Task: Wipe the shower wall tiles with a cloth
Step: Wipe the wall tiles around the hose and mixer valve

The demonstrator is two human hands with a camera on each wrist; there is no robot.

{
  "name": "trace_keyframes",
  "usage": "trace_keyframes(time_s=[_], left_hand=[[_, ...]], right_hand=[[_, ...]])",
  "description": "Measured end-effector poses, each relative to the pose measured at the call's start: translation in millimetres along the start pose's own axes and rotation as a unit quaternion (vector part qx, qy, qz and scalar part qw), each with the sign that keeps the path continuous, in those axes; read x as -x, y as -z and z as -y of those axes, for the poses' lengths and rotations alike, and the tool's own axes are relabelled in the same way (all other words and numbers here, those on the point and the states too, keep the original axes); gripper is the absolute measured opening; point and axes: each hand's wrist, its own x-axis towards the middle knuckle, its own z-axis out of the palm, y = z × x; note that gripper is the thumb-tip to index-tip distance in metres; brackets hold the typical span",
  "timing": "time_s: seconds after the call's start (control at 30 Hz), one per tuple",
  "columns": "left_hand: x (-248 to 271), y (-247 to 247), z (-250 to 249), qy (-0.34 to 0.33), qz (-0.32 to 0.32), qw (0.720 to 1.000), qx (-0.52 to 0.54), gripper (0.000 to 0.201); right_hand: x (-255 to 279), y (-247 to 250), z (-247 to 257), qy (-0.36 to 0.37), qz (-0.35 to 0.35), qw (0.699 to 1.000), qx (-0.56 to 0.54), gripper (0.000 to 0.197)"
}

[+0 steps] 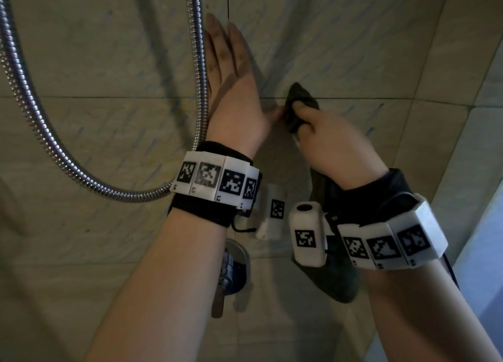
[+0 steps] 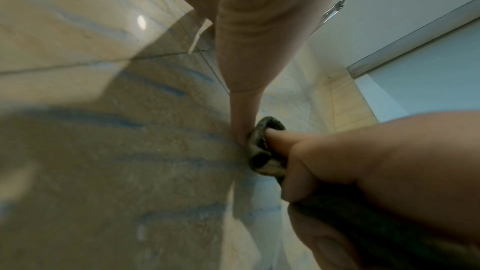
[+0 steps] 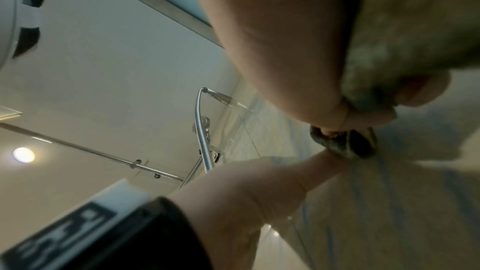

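Note:
Beige shower wall tiles [image 1: 353, 48] with faint blue streaks fill the head view. My left hand [image 1: 231, 89] lies flat on the wall with its fingers straight and pointing up, beside the hose. Its thumb reaches right and touches the cloth. My right hand [image 1: 332, 143] grips a dark grey-green cloth [image 1: 299, 100] and holds its bunched tip against the tile at a grout line. The rest of the cloth hangs down under my right wrist. In the left wrist view the cloth [image 2: 262, 147] sits between the left thumb and the right hand [image 2: 363, 161]. The right wrist view shows the cloth [image 3: 345, 143] against the wall.
A metal shower hose [image 1: 198, 62] hangs in a loop to the left of my left hand. A chrome tap valve with a lever [image 1: 234, 266] sits low on the wall below my wrists. The wall meets a side wall in a corner at the right [image 1: 468, 116].

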Motion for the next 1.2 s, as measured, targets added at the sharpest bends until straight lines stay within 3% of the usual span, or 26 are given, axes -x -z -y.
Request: trace_keyframes(time_s=[0.33, 0.47, 0.67, 0.9, 1.07, 1.2], left_hand=[[-1, 4, -5, 0.019, 0.028, 0.999, 0.015, 0.128], [-2, 4, -5, 0.018, 0.030, 0.999, 0.014, 0.128], [-1, 3, -3, 0.008, 0.019, 1.000, 0.008, 0.127], [-2, 2, -4, 0.014, 0.022, 1.000, 0.012, 0.128], [-2, -1, -2, 0.010, 0.007, 1.000, 0.005, 0.127], [-3, -1, -1, 0.009, 0.004, 1.000, -0.001, 0.128]], right_hand=[[-1, 32, -36, -0.125, -0.076, 0.989, 0.002, 0.052], [0, 26, -23, -0.118, -0.066, 0.991, 0.003, 0.052], [-4, 9, 6, -0.035, -0.039, 0.998, 0.019, 0.050], [-5, 31, -25, -0.111, -0.060, 0.991, 0.039, 0.050], [-4, 40, -45, -0.167, -0.066, 0.984, -0.005, 0.056], [-9, 40, -39, -0.156, -0.082, 0.984, -0.035, 0.057]])
